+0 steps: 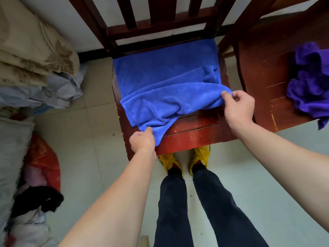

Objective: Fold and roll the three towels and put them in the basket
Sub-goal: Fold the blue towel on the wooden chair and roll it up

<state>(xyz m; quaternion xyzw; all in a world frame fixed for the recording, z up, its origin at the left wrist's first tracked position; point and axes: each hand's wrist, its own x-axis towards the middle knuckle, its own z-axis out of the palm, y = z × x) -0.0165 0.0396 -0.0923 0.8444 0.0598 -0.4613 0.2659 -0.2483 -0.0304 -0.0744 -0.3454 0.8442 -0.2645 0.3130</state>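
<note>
A blue towel [165, 81] lies spread over the seat of a dark red wooden chair [192, 134], its near part lifted and doubled back. My left hand [142, 140] pinches the towel's near left corner at the seat's front. My right hand [238, 106] pinches the near right corner, held a little above the seat. A crumpled purple towel [309, 82] lies on a second wooden chair [267, 68] at the right. No basket is in view.
Folded beige bedding [32, 49] and pale clothes [58, 90] are piled at the left, with a red bag [42, 161] and dark clothing [37, 200] on the tiled floor [85, 139]. My legs and yellow shoes [185, 161] stand just before the chair.
</note>
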